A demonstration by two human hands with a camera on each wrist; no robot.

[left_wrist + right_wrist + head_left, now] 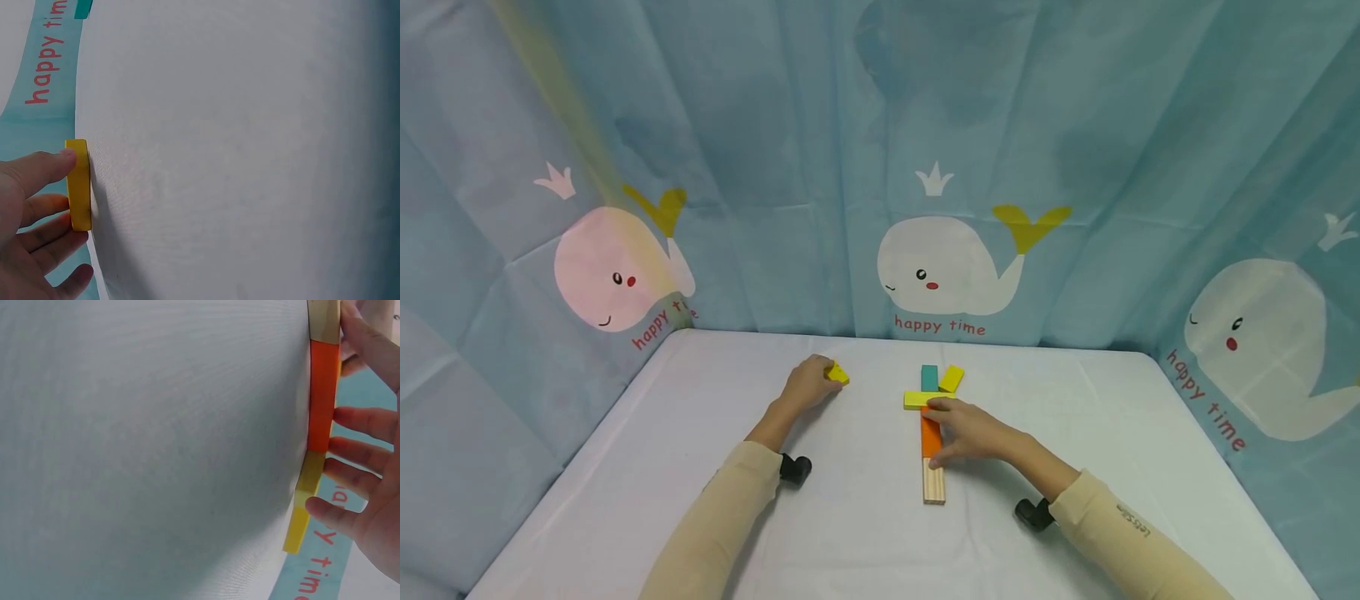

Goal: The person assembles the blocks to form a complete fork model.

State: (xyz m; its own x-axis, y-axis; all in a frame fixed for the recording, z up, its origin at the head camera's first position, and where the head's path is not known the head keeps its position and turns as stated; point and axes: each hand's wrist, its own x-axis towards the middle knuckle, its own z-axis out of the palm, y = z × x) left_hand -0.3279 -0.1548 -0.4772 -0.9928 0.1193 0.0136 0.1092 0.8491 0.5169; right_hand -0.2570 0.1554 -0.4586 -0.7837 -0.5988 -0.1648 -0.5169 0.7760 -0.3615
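My left hand [808, 385] pinches a small yellow block [837, 373] between thumb and fingers at the left of the table; the left wrist view shows the thumb on the near face of this yellow block [78, 187]. To the right, a row of blocks lies flat: teal [929, 377] at the far end, a yellow crosspiece [916, 400], orange [929, 440], then plain wood [934, 488] nearest me. Another yellow block [952, 379] slants beside the teal one. Over the row, my right hand [973, 431] spreads its fingers, touching along the orange block [322, 394] and the wood.
A white cloth covers the table [850, 525]. Blue curtains [820, 167] printed with whales stand along its back and sides. A black wrist device [795, 469] sits under the left sleeve, another black device [1034, 514] under the right.
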